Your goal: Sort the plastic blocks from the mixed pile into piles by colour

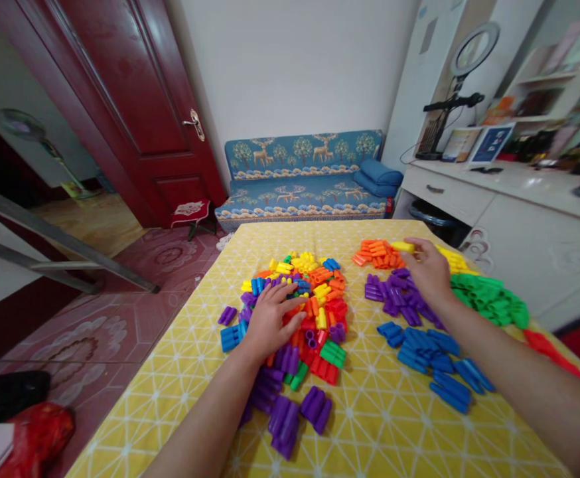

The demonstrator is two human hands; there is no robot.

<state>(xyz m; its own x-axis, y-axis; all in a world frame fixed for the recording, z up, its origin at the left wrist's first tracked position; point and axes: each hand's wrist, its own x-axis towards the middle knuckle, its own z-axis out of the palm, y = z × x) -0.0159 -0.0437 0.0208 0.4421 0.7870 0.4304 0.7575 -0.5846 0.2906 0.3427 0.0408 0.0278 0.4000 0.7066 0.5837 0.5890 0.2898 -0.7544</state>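
Take the purple heap (394, 292) as clock centre. Your right hand (428, 269) pinches a yellow block (402, 246) at twelve o'clock, by one end, probably because it's too small for a full grip. Your left hand (270, 318), at nine, spreads its fingers over the mixed pile (314, 309), perhaps to reach several blocks at once. Orange (379, 253) at eleven, yellow (456, 260) at two, green (489, 299) at three and blue (427, 348) at five seem kept apart by colour. Your right forearm partly blocks the view between the green and blue heaps. A sofa (320, 187) stands beyond, towards eleven.

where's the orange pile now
In the head view, the orange pile sits on the table, right of centre, just beyond the purple pile and left of the right hand.
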